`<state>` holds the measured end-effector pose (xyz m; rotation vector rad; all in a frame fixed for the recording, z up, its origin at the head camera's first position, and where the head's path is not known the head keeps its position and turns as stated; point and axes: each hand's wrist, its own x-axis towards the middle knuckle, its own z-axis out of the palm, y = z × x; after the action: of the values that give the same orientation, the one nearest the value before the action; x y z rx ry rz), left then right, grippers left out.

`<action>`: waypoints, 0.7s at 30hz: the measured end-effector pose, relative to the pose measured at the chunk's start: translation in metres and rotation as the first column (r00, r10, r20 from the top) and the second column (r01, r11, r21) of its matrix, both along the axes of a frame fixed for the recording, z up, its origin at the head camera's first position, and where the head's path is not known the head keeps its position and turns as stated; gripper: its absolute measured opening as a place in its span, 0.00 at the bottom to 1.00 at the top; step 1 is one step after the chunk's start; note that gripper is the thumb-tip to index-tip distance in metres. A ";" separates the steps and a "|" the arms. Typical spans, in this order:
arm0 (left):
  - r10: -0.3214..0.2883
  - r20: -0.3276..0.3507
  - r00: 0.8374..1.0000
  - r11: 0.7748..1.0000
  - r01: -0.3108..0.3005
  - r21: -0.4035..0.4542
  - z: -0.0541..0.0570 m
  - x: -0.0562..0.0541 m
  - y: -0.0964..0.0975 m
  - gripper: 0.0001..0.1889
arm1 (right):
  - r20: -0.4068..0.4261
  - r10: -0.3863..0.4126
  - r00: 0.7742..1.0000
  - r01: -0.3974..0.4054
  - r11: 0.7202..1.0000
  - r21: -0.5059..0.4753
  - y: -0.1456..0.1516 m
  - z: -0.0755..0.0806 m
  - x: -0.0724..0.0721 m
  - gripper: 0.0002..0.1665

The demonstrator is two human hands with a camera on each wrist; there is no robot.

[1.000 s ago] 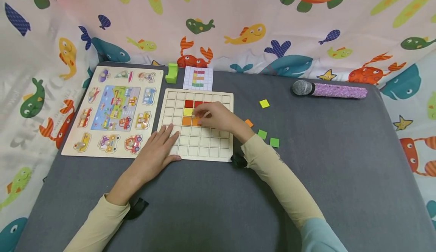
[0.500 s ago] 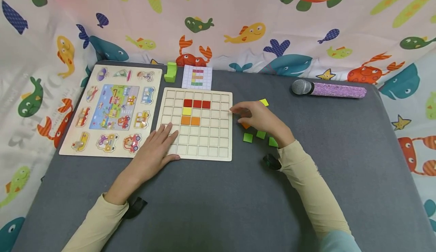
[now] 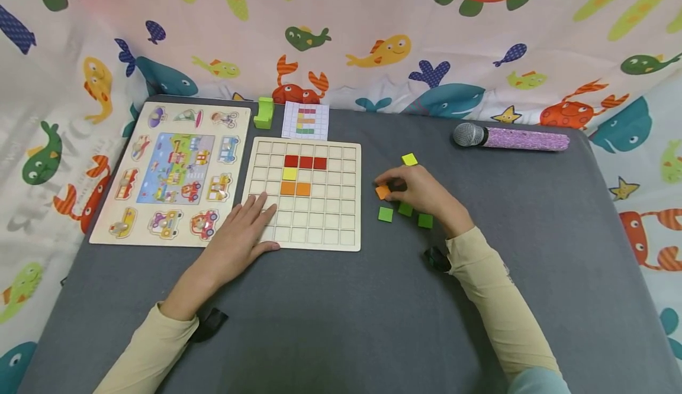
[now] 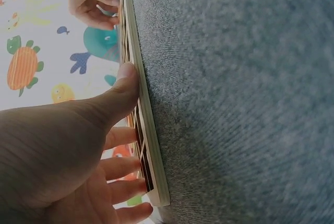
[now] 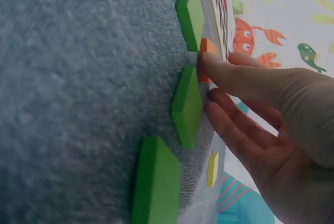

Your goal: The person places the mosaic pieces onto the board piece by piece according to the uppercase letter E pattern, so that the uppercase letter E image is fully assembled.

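Right hand (image 3: 424, 190) has moved from the board (image 3: 333, 221) to the orange square (image 3: 382, 192) beside it, apparently pinching it (contact partly hidden). Left hand (image 3: 236, 241), fingers spread, rests on the board. Six squares (image 3: 306, 162) seated; three green squares (image 3: 386, 214), one yellow square (image 3: 409, 159) outside.

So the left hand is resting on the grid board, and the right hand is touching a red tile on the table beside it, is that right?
Not quite: the tile isn't red. The head view shows the right hand touching an orange tile beside the grid board, with the left hand resting on the board.
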<state>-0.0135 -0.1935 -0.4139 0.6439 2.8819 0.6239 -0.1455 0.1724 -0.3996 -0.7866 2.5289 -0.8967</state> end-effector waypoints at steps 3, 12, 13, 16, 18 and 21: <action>-0.001 -0.018 1.000 1.000 0.001 0.004 -0.001 0.001 -0.001 0.37 | -0.007 -0.052 0.999 0.052 0.998 -0.027 0.000 -0.002 0.001 0.23; -0.002 -0.010 1.000 1.000 0.002 -0.012 0.001 -0.001 0.001 0.38 | -0.037 -0.122 0.992 0.118 0.989 -0.092 -0.005 0.003 -0.004 0.17; -0.002 -0.009 1.000 1.000 0.002 -0.011 0.001 -0.002 0.001 0.38 | -0.034 -0.122 0.992 0.119 0.988 -0.099 -0.006 0.004 -0.004 0.17; -0.002 -0.002 1.000 1.000 0.002 -0.012 0.000 -0.002 0.001 0.38 | -0.028 -0.114 0.993 0.110 0.986 -0.121 -0.013 0.006 -0.006 0.16; -0.001 0.006 1.000 1.000 0.001 -0.011 0.001 -0.001 0.001 0.38 | -0.017 -0.107 0.994 0.104 0.985 -0.138 -0.021 0.006 -0.006 0.16; 0.005 0.019 1.000 1.000 -0.005 -0.018 0.001 0.000 0.001 0.38 | -0.009 -0.083 0.997 0.081 0.985 -0.150 -0.035 0.005 -0.007 0.16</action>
<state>-0.0140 -0.1925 -0.4124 0.6255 2.8692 0.6007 -0.1530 0.1371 -0.3943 -0.7402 2.5462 -1.1230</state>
